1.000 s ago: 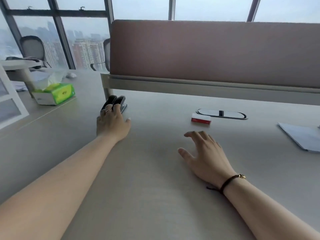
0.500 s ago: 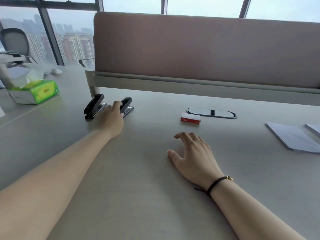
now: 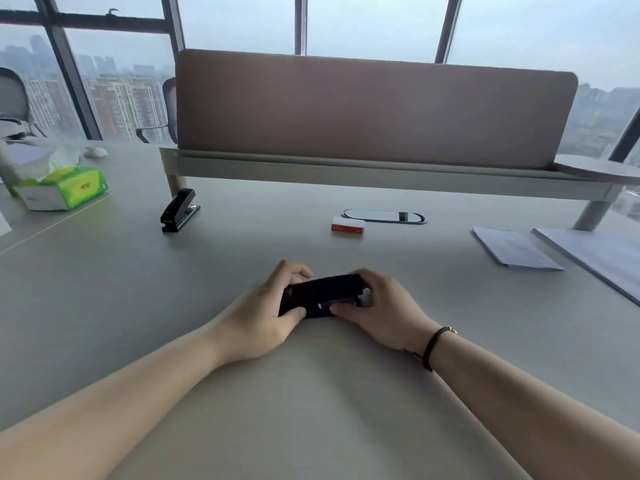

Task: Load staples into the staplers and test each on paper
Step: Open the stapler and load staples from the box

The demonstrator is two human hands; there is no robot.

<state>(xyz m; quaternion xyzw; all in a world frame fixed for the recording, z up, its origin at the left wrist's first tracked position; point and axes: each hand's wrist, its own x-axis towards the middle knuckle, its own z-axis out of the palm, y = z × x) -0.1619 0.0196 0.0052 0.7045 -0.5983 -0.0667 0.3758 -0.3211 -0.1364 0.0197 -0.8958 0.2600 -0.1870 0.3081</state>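
both hands, left hand [image 3: 263,320] and right hand [image 3: 384,310], grip a black, apparently closed stapler [image 3: 322,294] with curled fingers [image 3: 294,311] mid-table [image 3: 311,393], well clear of every edge.

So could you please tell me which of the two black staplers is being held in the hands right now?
The near stapler, gripped by the left hand and right hand. The other stapler stands untouched at the far left.

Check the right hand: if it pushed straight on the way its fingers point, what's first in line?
The right hand points leftward along the black stapler it grips; past that, likely the left hand, gripping its other end.
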